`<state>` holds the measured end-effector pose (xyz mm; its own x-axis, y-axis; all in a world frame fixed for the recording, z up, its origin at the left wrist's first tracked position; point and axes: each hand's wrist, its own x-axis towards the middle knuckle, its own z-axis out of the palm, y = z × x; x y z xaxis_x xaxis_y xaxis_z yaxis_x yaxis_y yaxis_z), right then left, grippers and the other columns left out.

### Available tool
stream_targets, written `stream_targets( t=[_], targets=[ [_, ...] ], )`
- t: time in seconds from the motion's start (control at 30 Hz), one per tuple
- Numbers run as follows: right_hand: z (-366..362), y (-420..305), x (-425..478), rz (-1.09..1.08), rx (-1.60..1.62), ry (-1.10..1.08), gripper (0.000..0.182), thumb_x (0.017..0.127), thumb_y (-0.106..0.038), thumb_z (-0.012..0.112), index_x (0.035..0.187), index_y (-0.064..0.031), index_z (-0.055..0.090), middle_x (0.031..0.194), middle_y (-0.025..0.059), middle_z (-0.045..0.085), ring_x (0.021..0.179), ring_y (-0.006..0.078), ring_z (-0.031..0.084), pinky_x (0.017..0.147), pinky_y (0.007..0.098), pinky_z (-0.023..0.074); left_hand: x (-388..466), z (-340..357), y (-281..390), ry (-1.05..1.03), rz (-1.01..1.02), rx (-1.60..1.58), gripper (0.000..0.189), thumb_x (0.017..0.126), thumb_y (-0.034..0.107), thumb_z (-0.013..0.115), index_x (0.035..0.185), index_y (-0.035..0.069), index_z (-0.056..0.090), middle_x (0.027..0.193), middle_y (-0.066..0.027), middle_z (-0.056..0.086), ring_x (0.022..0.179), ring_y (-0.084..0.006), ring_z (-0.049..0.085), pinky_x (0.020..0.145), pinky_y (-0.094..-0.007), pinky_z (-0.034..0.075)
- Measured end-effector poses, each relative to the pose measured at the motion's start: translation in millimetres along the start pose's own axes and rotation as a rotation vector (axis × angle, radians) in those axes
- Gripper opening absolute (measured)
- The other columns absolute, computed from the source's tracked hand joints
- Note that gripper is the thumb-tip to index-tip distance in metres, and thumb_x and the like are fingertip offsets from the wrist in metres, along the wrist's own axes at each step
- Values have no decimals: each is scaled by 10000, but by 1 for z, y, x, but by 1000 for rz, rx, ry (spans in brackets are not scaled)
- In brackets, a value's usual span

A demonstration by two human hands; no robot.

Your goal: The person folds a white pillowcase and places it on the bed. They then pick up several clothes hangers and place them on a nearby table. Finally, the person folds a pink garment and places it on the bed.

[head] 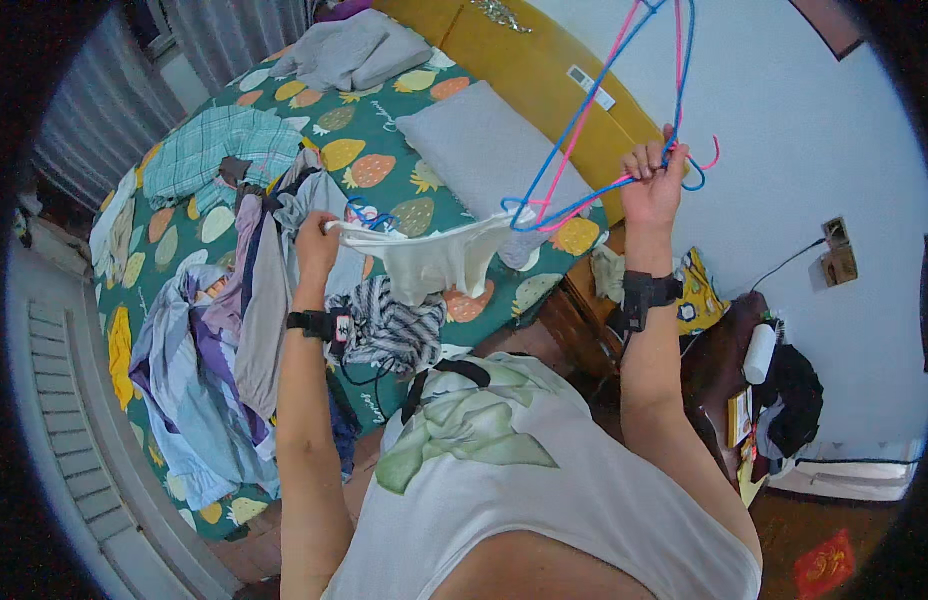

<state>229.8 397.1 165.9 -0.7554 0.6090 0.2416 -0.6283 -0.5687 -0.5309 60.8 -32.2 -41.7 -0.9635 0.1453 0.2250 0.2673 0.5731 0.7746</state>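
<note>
My right hand (pixel 653 176), raised at the upper right, grips blue and pink clothes hangers (pixel 576 142) near their hooks. A white garment (pixel 434 255) is stretched between the hangers' near corner and my left hand (pixel 317 244), which pinches its far end. The cloth hangs down over the bed, above a striped black-and-white cloth (pixel 389 322). Close by my left hand, a heap of clothes (pixel 257 292) in grey, purple and navy lies on the bed. Small blue and pink hanger parts (pixel 370 214) show behind the white garment.
The bed (pixel 163 232) has a green sheet with fruit prints. On it lie a grey pillow (pixel 486 150), a teal plaid cloth (pixel 223 150) and a yellow cloth (pixel 120 356). A dark cabinet (pixel 719 367) holding a white cylinder (pixel 759 354) stands at the right, beside the wall.
</note>
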Motion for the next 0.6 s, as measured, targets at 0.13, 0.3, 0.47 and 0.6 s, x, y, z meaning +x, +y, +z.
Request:
stream_targets(
  t=[0.13,0.3,0.47,0.6],
  targets=[
    [-18,-3,3,-13,-6,54,362,1000,-396,429,1135,-79,539,642,-12,346,555,103,292,527,245,273,-13,0,-81,39,-246,-301,144,804,45,621,941,0,622,786,-88,620,667,-162,602,582,-283,484],
    [-52,10,-19,205,-119,187,344,998,-434,420,1147,-137,505,611,-16,333,517,94,297,502,257,266,3,-5,-48,224,-372,-740,111,870,47,600,968,6,568,774,-55,590,586,-121,581,506,-236,484],
    [-66,13,-38,25,148,271,423,996,-500,356,1024,-116,533,601,-2,335,502,118,295,497,278,263,17,-1,31,-165,-396,-702,116,860,55,602,975,40,611,800,-23,624,598,-111,554,531,-242,455],
    [-51,5,-34,-69,213,314,461,954,-498,358,850,-89,542,553,4,324,489,141,293,490,293,255,29,7,-14,-441,-274,-289,109,813,45,600,901,66,661,712,-15,601,503,-94,494,453,-251,382]
  ],
)
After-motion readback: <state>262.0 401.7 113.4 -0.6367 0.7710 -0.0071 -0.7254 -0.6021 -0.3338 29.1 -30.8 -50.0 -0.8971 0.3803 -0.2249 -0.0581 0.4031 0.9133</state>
